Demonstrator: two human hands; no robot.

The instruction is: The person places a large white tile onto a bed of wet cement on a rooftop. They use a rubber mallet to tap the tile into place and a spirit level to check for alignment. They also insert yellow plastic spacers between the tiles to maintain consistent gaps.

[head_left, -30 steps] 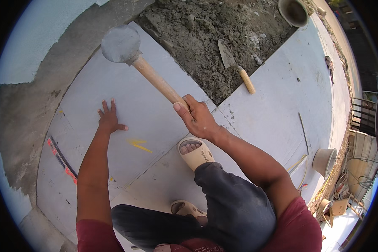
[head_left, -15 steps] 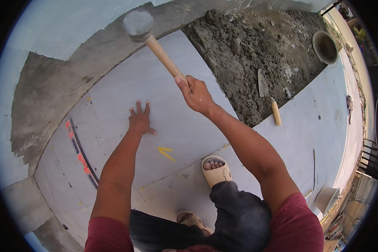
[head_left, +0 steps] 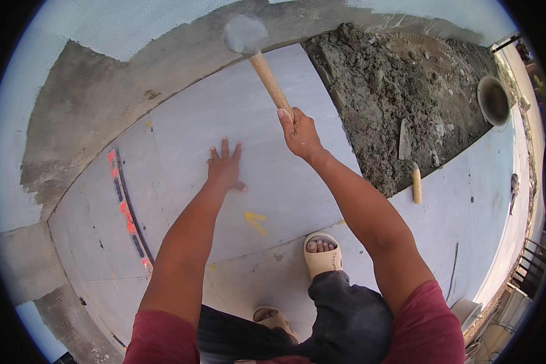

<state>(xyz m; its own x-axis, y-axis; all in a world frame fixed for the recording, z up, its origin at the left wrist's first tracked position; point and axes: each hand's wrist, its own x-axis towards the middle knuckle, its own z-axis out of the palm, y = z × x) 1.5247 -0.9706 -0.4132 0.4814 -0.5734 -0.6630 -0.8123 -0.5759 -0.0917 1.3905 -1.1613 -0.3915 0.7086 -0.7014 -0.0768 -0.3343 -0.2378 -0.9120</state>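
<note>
My right hand (head_left: 302, 134) is wrapped round the wooden handle of a mallet (head_left: 268, 79). Its pale round head is raised toward the wall, above the far edge of a large grey floor tile (head_left: 188, 121). Fingers spread, my left hand (head_left: 225, 168) lies flat on that same tile and holds nothing. A yellow arrow-like mark (head_left: 256, 222) is drawn on the tile just nearer than this hand. Past the tile's right edge spreads a bed of rough wet mortar (head_left: 382, 97).
A trowel (head_left: 416, 184) rests with its blade on the mortar. A round bucket (head_left: 493, 101) stands at the far right, another pale one (head_left: 465, 313) at the near right. On the left lies a red-and-dark spirit level (head_left: 127, 212). A half-painted wall (head_left: 91, 103) borders the far side.
The view has shifted, so the whole scene sits further right and a little lower. The mallet stays raised in my right hand, and my left hand remains flat on the tile.
</note>
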